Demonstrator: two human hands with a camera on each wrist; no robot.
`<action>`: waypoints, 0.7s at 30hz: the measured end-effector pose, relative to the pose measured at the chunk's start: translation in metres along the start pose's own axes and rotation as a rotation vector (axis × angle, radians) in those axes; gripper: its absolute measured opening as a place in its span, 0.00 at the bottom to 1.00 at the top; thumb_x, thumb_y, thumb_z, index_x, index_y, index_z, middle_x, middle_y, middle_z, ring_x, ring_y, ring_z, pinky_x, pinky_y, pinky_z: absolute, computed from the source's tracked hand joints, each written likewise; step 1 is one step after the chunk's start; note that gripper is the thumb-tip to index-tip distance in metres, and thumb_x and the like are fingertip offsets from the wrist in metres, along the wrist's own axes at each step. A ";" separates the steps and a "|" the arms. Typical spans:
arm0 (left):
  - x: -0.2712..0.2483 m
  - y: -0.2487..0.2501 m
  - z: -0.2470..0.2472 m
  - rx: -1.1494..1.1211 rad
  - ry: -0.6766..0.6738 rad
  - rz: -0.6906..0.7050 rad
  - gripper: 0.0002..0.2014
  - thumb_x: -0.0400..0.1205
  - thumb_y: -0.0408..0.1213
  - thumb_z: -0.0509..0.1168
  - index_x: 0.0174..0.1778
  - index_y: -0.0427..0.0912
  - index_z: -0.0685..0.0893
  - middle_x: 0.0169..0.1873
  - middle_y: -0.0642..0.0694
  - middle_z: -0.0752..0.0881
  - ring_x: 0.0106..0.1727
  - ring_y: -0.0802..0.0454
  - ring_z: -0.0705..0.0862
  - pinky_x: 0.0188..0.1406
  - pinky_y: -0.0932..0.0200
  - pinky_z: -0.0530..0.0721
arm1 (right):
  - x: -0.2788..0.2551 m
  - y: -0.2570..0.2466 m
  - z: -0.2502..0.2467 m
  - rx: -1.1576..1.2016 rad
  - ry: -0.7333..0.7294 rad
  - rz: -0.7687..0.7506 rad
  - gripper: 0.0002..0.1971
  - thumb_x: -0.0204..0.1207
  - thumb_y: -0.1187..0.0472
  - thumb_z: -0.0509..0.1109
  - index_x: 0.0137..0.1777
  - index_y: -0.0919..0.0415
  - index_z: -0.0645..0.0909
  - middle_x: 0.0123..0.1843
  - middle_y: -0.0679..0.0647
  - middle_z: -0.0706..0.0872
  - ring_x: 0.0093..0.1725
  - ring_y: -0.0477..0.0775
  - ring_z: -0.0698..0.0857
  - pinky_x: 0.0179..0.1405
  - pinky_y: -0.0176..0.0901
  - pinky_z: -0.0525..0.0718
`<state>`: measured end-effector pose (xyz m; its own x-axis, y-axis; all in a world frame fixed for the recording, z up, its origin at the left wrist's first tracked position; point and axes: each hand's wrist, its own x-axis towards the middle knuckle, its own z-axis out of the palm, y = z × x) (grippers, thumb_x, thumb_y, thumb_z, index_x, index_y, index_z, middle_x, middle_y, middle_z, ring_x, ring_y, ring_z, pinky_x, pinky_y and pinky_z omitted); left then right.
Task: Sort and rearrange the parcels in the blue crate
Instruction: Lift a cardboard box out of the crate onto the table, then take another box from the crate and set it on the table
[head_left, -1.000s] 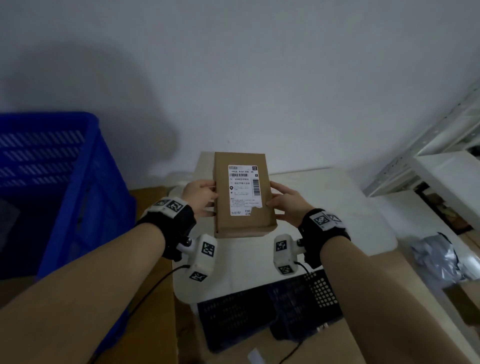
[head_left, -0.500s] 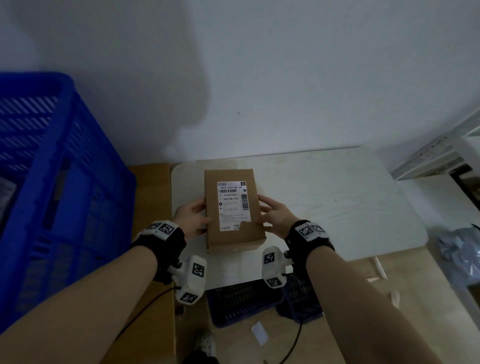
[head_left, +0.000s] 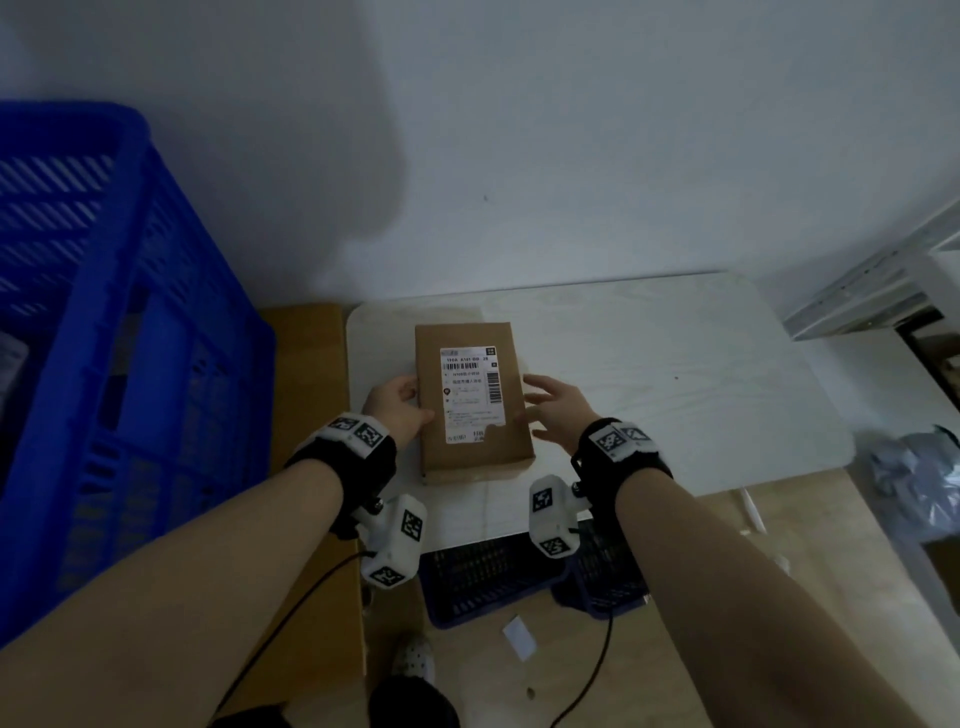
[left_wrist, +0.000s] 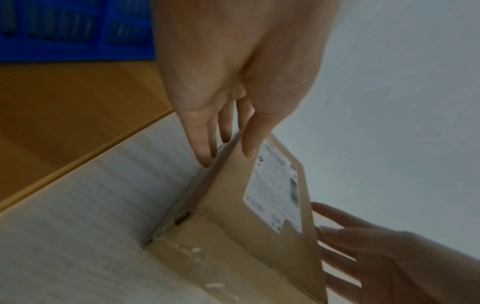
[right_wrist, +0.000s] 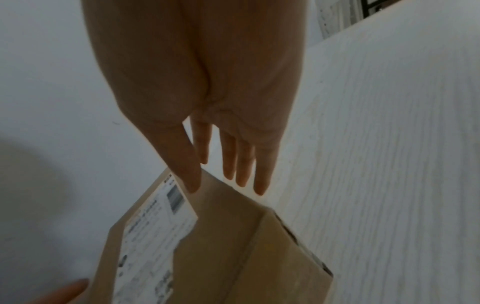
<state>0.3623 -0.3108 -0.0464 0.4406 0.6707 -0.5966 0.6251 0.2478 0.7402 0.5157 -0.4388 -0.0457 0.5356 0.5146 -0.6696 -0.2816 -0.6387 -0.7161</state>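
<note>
A brown cardboard parcel (head_left: 475, 441) with a white shipping label lies flat on the white table (head_left: 675, 374), label up. My left hand (head_left: 402, 402) touches its left side with straight fingers, the thumb laid over the top edge (left_wrist: 249, 144). My right hand (head_left: 545, 408) hovers at the parcel's right side with its fingers spread; in the right wrist view the fingertips (right_wrist: 259, 189) stand just off the box (right_wrist: 228, 236). The blue crate (head_left: 130, 322) stands at the left, its inside mostly hidden from here.
The crate rests on a brown cardboard surface (head_left: 306, 374) beside the table. A dark slotted crate (head_left: 493, 577) sits under the table's near edge. A grey plastic bag (head_left: 914, 483) lies at the right, below a metal shelf (head_left: 872, 291). The wall is close behind.
The parcel, held up in both hands a second ago, has come down flat onto the table. My right hand has let go and spread its fingers; my left hand's fingers have straightened.
</note>
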 end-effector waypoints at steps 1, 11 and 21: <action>-0.005 0.009 -0.003 0.070 0.006 0.039 0.32 0.77 0.25 0.69 0.77 0.41 0.70 0.75 0.40 0.74 0.74 0.41 0.74 0.71 0.45 0.77 | -0.005 -0.008 -0.001 -0.058 0.023 -0.022 0.32 0.73 0.76 0.70 0.77 0.59 0.70 0.75 0.65 0.74 0.73 0.64 0.75 0.65 0.55 0.77; -0.069 0.142 -0.108 0.650 0.087 0.448 0.16 0.82 0.34 0.63 0.66 0.38 0.82 0.67 0.40 0.82 0.68 0.42 0.80 0.66 0.54 0.77 | -0.096 -0.156 0.018 -0.359 0.107 -0.400 0.22 0.80 0.56 0.67 0.72 0.62 0.76 0.66 0.62 0.83 0.57 0.56 0.84 0.57 0.48 0.81; -0.136 0.145 -0.294 1.037 0.304 0.592 0.17 0.83 0.37 0.60 0.67 0.41 0.81 0.68 0.40 0.80 0.66 0.41 0.80 0.63 0.54 0.78 | -0.178 -0.266 0.168 -0.749 0.028 -0.638 0.19 0.81 0.54 0.65 0.68 0.61 0.78 0.63 0.62 0.85 0.50 0.55 0.84 0.49 0.47 0.83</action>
<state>0.2040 -0.1603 0.2334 0.7489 0.6604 -0.0543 0.6568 -0.7290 0.1927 0.3614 -0.2641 0.2309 0.4336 0.8811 -0.1890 0.6391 -0.4485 -0.6248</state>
